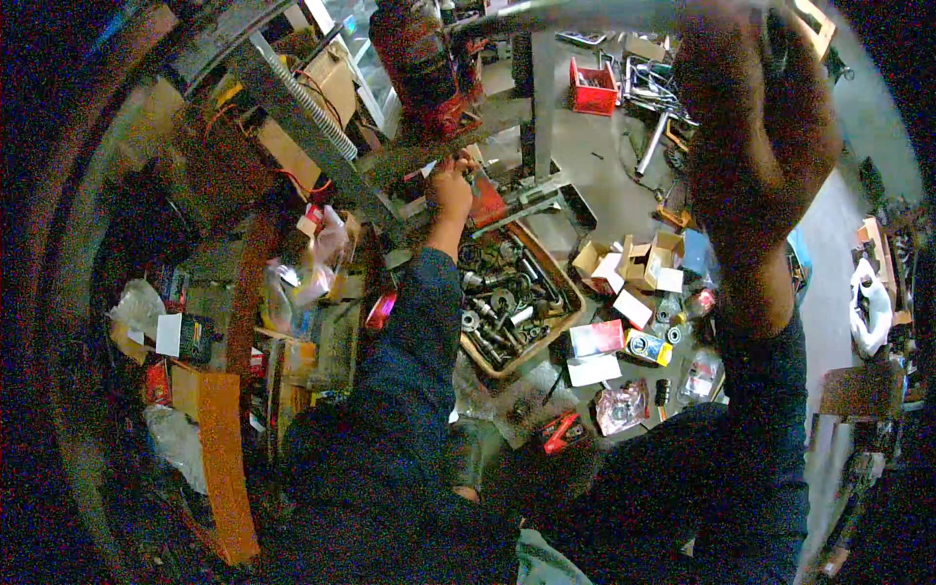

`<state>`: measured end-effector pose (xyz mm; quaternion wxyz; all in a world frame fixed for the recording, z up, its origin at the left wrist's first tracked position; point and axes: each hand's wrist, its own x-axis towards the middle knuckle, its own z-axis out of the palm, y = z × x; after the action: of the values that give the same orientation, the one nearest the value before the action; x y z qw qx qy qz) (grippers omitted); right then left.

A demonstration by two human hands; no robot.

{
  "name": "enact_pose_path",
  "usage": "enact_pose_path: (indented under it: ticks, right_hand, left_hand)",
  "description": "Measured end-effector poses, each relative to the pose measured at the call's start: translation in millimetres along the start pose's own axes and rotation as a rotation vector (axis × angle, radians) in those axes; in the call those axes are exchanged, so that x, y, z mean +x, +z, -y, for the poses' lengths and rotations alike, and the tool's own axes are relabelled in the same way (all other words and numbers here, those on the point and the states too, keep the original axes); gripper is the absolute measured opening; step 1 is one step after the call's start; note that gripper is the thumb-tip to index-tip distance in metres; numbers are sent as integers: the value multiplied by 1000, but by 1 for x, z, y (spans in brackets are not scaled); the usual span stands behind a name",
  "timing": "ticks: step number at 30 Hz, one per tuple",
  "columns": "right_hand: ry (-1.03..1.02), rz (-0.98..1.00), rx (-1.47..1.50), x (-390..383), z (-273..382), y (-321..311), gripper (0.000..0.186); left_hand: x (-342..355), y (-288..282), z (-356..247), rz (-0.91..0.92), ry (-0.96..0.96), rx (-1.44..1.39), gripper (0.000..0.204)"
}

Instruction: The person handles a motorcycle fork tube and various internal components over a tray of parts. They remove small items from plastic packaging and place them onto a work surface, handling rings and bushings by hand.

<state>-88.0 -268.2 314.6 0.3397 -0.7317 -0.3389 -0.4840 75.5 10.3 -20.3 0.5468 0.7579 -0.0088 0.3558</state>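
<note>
My left hand (pixel 450 187) reaches to the base of a red hydraulic unit (pixel 419 63) on a steel frame (pixel 292 97), its fingers curled on something small that I cannot make out. Just below it is a red plate-like piece (pixel 487 205). High on the right, my right hand (pixel 756 122), dark and close to the camera, grips a long metal lever (pixel 565 14) that crosses the top of the view. Beneath the frame lies a rimmed tray (pixel 551 331) full of greasy metal parts.
Open boxes (pixel 643 263), bearings (pixel 673 333) and bagged parts (pixel 621 408) lie on the floor (pixel 600 166). A red crate (pixel 593 93) and metal pieces are farther back. Wooden boards (pixel 224 458), bags and boxes crowd the left. A white plastic item (pixel 865 307) is at the right.
</note>
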Motion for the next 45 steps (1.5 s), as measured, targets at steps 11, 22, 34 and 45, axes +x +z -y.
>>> enact_pose_path:
  ticks: [11,22,34,45]
  right_hand:
    - [-62,195,-54,26,-9,7,10]
    - [-217,771,1,-133,-35,5,25]
    - [-323,240,-475,48,-1,-10,33]
    - [-218,703,153,-20,17,-20,19]
  left_hand:
    - [-15,6,-27,-2,42,249,13]
    - [-3,22,-9,-40,17,-5,21]
    - [-6,-1,20,-57,-1,57,32]
    - [-15,-19,-18,68,35,312,12]
